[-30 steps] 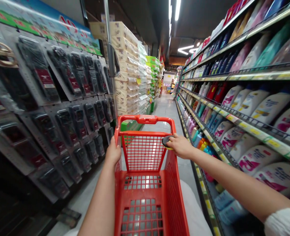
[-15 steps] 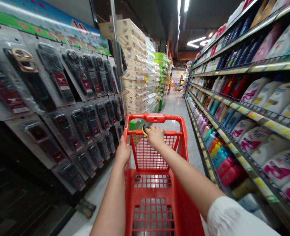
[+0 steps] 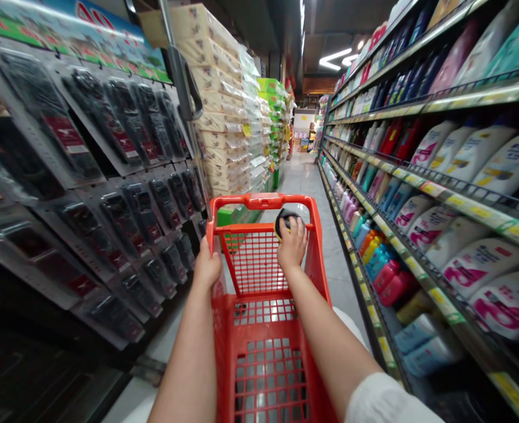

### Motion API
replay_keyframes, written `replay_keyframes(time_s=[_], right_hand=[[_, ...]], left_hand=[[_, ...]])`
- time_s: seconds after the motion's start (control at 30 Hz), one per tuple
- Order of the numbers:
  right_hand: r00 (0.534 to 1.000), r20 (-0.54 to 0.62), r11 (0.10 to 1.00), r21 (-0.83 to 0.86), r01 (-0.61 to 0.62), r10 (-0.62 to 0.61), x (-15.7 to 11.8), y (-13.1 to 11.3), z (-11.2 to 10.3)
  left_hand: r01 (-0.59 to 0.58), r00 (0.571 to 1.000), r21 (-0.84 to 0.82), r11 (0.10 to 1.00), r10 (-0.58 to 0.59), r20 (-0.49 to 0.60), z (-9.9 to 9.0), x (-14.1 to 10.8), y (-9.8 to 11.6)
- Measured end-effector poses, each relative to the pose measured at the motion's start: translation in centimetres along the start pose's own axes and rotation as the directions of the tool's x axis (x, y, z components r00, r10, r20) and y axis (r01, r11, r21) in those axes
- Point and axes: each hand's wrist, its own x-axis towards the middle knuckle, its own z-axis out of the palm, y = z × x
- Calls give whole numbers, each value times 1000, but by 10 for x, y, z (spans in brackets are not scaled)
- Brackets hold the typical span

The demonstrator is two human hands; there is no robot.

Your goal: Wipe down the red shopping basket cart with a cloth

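A red plastic shopping cart with a grid basket fills the lower middle of the view. At its left side rim, my left hand is closed around the edge. My right hand presses a dark pad with a yellow edge, a cloth or sponge by its look, against the right part of the crossbar just below the cart's handle. The fingers are bent over the pad and hide part of it. Only the grid floor shows in the visible part of the basket.
Close on the left is a rack of packaged belts with a metal post. Stacked tissue packs stand beyond it. Shelves of shampoo bottles line the right side. A tiled aisle floor runs ahead between them.
My right hand has slid to the right along the crossbar with the dark pad. My left hand stays on the left rim. The racks and shelves have shifted left in view.
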Motion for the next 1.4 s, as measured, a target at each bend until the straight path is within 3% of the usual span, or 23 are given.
replay_keyframes(time_s=[0.1,0.23,0.3,0.43,0.6,0.7,0.8,0.87,0.97,1.07,1.23,1.4], right_hand=[[972,-88,975,44,-217,220,-3,11,12],[929,-181,945,125,-303,322,-16,12,38],[919,-134,928,77,-364,372,-22,11,47],[937,81,938,-105,-330,339,-21,-7,53],[922,151,933,-2,-360,356,-25,-78,64],[981,138,974,164,-156,134,-42,-106,80],[976,141,964,233,127,-163,-54,-85,90],[964,146,955,235,182,-220,-55,-49,88],[998,18,972,228,-62,59,-46,2,82],[951,-100,912,328,-246,292,-35,12,82],[958,-107,887,416,-198,264,-37,-43,88],[999,-32,927,375,-11,25,-59,-104,96]], left_hand=[[19,1000,16,1000,-19,-9,1,-1,4],[30,999,66,997,-31,10,2,-2,11],[35,999,101,994,-39,32,2,-1,12],[-5,998,102,995,-2,68,2,2,7],[-155,987,-62,986,157,23,7,4,-7],[-175,985,-167,970,171,-35,11,6,-17],[-178,984,-238,955,165,-72,13,8,-25],[-177,984,-272,946,160,-83,13,8,-28],[-134,990,-280,951,116,-81,13,7,-28],[-163,986,-307,938,149,-67,12,5,-25],[-188,982,-345,920,172,-76,9,5,-27],[-195,981,-347,917,180,-78,2,7,-33]])
